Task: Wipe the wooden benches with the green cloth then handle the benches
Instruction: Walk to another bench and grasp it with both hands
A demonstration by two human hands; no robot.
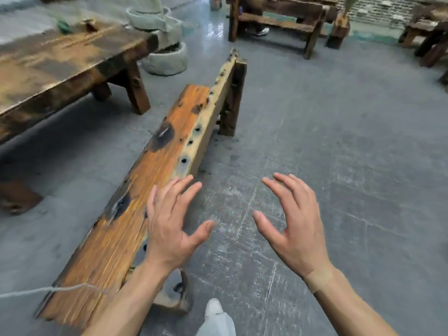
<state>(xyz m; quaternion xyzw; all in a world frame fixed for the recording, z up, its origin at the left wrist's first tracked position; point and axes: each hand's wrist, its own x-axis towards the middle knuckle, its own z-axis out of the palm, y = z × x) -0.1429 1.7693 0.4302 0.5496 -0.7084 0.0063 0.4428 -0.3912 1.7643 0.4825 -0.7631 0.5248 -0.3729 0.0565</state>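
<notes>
A long orange-brown wooden bench (148, 180) with dark knots and holes runs from bottom left toward the middle of the floor. My left hand (174, 224) hovers over its right edge near the close end, fingers spread, holding nothing. My right hand (293, 226) is open above the grey floor, to the right of the bench, with a plaster on its wrist. A green cloth (63, 24) lies blurred on the far part of the big wooden table (60, 66) at upper left.
Stone basins (164, 44) stand beyond the table's leg. Another dark wooden bench (278, 23) stands at the back, with a person's shoe behind it. More wooden furniture (429, 42) is at the far right. My own shoe (213, 307) is beside the bench's near leg. A thin cord (48, 291) crosses the near end.
</notes>
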